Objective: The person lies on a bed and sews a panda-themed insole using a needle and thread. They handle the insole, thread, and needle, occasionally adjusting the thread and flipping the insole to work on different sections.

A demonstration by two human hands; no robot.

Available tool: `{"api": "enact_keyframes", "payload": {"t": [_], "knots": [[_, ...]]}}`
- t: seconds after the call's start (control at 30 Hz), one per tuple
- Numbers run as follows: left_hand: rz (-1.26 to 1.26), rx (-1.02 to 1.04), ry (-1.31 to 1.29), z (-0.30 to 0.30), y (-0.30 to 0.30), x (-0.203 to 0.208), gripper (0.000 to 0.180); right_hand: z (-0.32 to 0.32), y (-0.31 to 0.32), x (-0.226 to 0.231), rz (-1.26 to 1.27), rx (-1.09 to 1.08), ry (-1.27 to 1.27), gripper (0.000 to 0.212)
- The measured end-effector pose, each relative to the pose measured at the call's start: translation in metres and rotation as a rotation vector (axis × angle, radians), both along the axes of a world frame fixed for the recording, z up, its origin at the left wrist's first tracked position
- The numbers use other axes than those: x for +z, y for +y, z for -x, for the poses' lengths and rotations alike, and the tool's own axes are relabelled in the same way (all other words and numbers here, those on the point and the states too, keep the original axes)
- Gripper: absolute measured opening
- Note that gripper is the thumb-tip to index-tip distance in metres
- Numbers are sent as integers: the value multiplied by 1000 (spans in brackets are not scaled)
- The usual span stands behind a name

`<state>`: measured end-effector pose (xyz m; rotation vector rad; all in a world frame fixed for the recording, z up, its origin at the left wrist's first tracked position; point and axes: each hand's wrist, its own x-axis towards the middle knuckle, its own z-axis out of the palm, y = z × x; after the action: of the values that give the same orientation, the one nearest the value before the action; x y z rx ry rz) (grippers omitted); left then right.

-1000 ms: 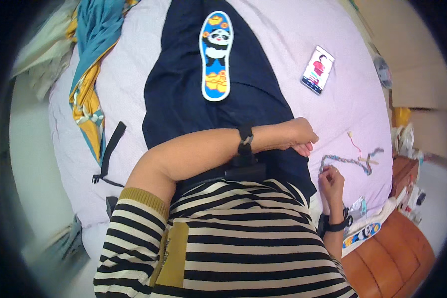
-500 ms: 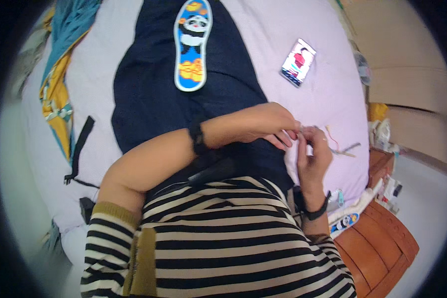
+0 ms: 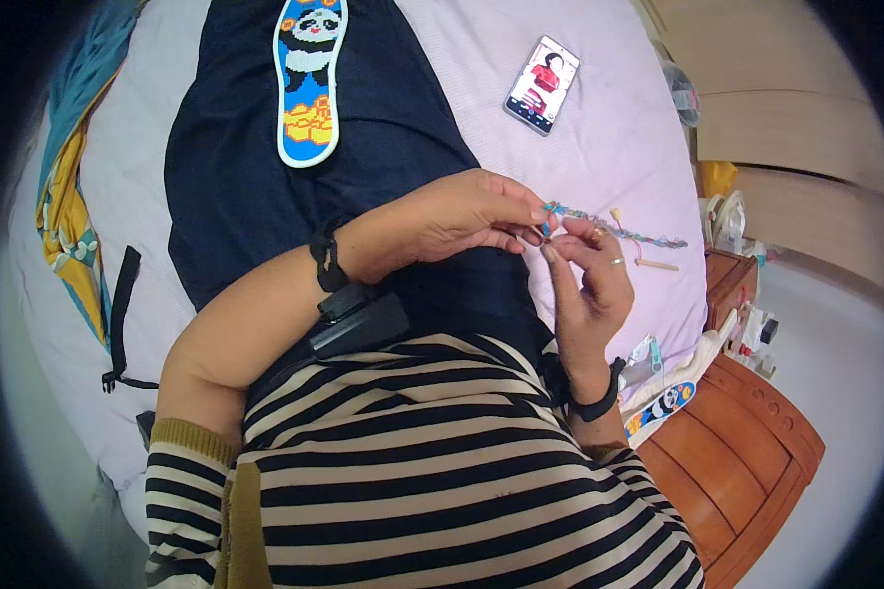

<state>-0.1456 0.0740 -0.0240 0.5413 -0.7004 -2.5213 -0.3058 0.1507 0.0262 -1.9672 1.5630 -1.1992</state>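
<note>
My left hand (image 3: 471, 214) reaches across to the right, thumb and forefinger closed on the end of a multicoloured braid of thread (image 3: 643, 234). From there the braid trails to the right over the pale bed cover. Right beside it, my right hand (image 3: 594, 273), with a ring on one finger, pinches at a short bit of blue thread (image 3: 546, 228) between the two hands. Its exact hold is partly hidden by the fingers. A shoe insole (image 3: 309, 83) with a panda and yellow flowers on blue lies on the dark cloth over my legs.
A phone (image 3: 542, 85) with a lit screen lies on the bed cover (image 3: 599, 128). Near the braid is a small wooden stick (image 3: 655, 263) with red thread. A second panda insole (image 3: 661, 412) rests by a brown wooden chair (image 3: 732, 456). Black strap (image 3: 123, 309) at left.
My hands have turned and the fingers now show a blue thread between them. The multicoloured braid has come into clearer view. The whole scene has shifted left and slightly up.
</note>
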Motion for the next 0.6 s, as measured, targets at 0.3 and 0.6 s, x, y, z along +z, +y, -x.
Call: {"api": "enact_keyframes", "payload": {"t": [0.3,0.6], "knots": [[44,13,-38,4,0,12,26,14,-2,4,-176,-80,-182,11],[145,14,-33,6,0,14,28,21,-5,-4,-180,-71,-180,13]]}}
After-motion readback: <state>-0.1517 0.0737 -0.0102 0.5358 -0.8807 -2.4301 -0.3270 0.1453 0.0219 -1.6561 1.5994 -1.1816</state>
